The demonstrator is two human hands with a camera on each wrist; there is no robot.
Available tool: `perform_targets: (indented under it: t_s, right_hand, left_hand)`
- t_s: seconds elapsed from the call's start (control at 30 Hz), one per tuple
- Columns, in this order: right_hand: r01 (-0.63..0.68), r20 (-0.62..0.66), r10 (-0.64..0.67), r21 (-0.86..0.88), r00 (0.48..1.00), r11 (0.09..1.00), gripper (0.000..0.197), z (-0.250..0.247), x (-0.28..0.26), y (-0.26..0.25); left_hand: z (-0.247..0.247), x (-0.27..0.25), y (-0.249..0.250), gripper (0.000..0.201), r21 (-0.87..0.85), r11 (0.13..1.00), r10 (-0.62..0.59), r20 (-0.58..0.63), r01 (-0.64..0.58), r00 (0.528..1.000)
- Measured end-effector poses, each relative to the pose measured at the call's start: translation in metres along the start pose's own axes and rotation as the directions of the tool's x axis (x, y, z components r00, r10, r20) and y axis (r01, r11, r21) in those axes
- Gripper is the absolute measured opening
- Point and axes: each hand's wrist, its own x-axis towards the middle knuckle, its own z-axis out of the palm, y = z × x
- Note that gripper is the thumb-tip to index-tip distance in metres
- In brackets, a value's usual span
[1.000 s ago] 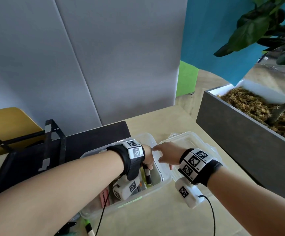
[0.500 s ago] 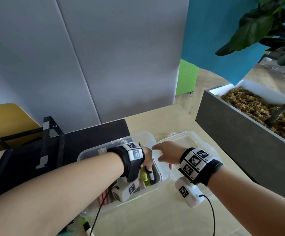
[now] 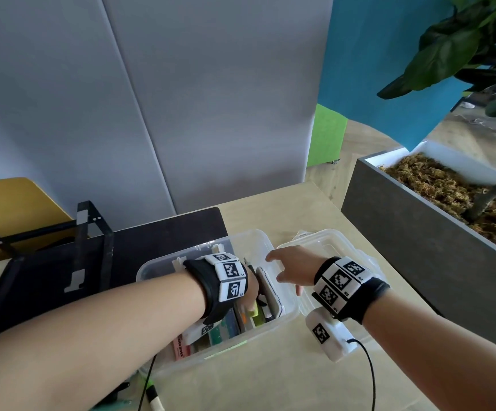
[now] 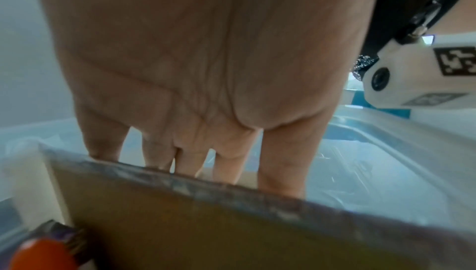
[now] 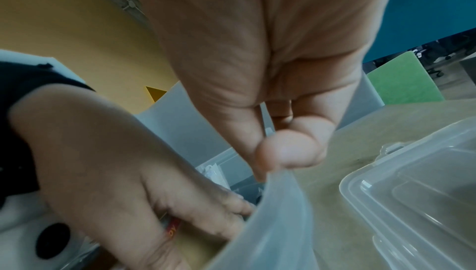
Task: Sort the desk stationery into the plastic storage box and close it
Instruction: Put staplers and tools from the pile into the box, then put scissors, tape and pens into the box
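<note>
Desk [image 3: 270, 381] bearing open plastic storage box [image 3: 163, 262], stationery packed upright inside; its lid [image 3: 341, 247] lies just beside. Left hand [image 4: 195, 74] reaches into the box, fingers straight behind a flat item. Right hand [image 3: 291, 262] pinches the box's right rim.

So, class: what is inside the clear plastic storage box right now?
Inside the storage box stand upright flat items, a green one among them, with the left hand reaching in. The forearm covers much of the box, so the rest is unseen.
</note>
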Motion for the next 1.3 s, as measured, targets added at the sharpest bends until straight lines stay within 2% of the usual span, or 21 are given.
perform_targets:
  t_s: [0.27,0.47,0.57,0.63,0.77,0.9,1.03,1.13,1.23,1.3]
  right_hand:
    - [-0.016,0.015,0.017,-0.020,1.000,1.000,0.048,-0.004,-0.005,-0.007]
    - [-0.030,0.007,0.030,-0.013,1.000,0.999,0.049,-0.005,-0.008,-0.011]
    - [-0.026,0.007,0.026,-0.072,1.000,0.997,0.051,-0.010,-0.015,-0.018]
    - [-0.041,-0.036,0.036,-0.145,0.999,0.989,0.051,-0.011,-0.019,-0.024]
    - [-0.073,-0.116,0.053,-0.175,0.992,0.982,0.043,-0.008,-0.020,-0.037]
    - [0.003,-0.139,-0.028,-0.180,0.990,0.984,0.034,-0.003,-0.024,-0.057]
    - [0.033,-0.169,-0.056,-0.133,0.984,0.991,0.029,0.013,-0.027,-0.083]
    - [0.060,-0.165,-0.071,-0.070,0.984,0.996,0.027,0.027,-0.032,-0.108]
    - [0.094,-0.171,-0.099,-0.036,0.980,0.995,0.025,0.042,-0.035,-0.135]
    - [0.123,-0.193,-0.122,-0.005,0.974,0.992,0.023,0.052,-0.035,-0.153]
  left_hand:
    - [-0.010,-0.018,-0.014,0.057,-0.142,0.988,0.054,-0.099,-0.068,0.994]
    - [0.002,-0.020,-0.018,0.054,-0.154,0.985,0.046,-0.197,-0.077,0.979]
    - [0.002,-0.033,-0.024,0.038,-0.215,0.974,-0.004,-0.310,-0.066,0.951]
    - [0.004,-0.046,-0.028,0.029,-0.255,0.965,-0.042,-0.380,-0.061,0.924]
    - [0.018,-0.065,-0.042,0.021,-0.354,0.934,-0.137,-0.472,-0.044,0.871]
    - [0.044,-0.083,-0.058,0.019,-0.492,0.869,-0.213,-0.461,-0.049,0.861]
    - [0.090,-0.097,-0.074,0.023,-0.583,0.812,-0.271,-0.418,-0.028,0.867]
    - [0.126,-0.108,-0.082,0.020,-0.628,0.778,-0.342,-0.450,-0.020,0.825]
    - [0.158,-0.120,-0.093,0.028,-0.693,0.720,-0.415,-0.484,-0.047,0.771]
    - [0.179,-0.128,-0.103,0.027,-0.752,0.656,-0.447,-0.459,-0.067,0.768]
